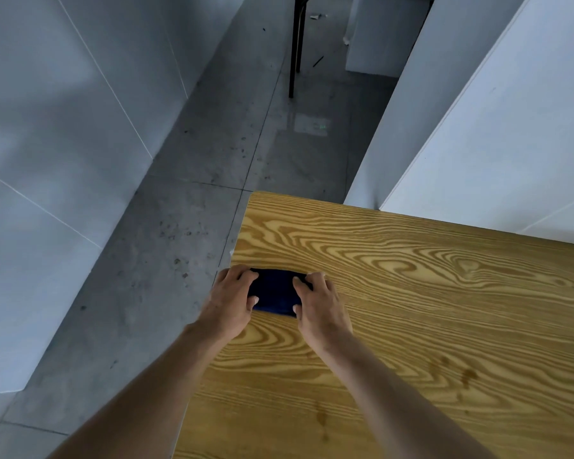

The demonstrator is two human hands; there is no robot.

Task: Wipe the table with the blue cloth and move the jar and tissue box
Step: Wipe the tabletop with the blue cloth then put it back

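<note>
Partly hidden under both hands: a folded dark blue cloth (275,292), only its middle strip showing, both short ends covered by fingers. Cut off at the right and bottom edges: the yellow wood-grain surface (411,293), its far left corner in view above the cloth. Cut off at the top: a thin black metal leg (293,61) standing on the grey concrete floor (186,226), whatever it carries out of sight. Hard to make out: small pale scraps on the floor near that leg. Pressing on the cloth's left end, close to the surface's left edge: left hand (231,301), fingers curled over the fabric, thumb along the near side. Pressing on the right end: right hand (318,308), fingers bent likewise, thumb tucked toward the cloth. Flanking the floor: pale grey panels (63,127) at left, white walls at right
</note>
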